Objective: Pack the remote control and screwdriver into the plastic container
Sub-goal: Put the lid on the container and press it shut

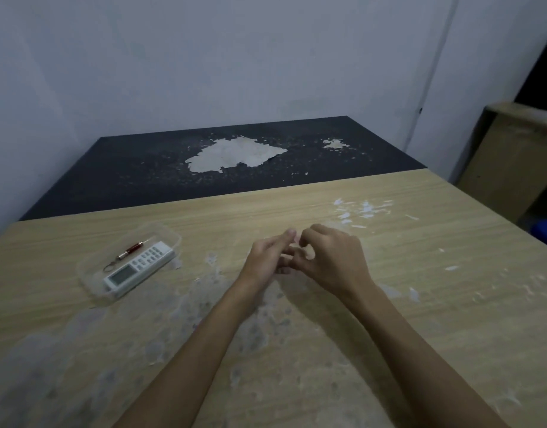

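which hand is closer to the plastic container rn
Left. The left hand is to the right of the plastic container, apart from it; the right hand is farther right, fingers meeting the left's. Neither touches it.

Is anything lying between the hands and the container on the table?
Nothing visible. Bare wooden table separates the left hand from the plastic container, which already holds the remote control and screwdriver.
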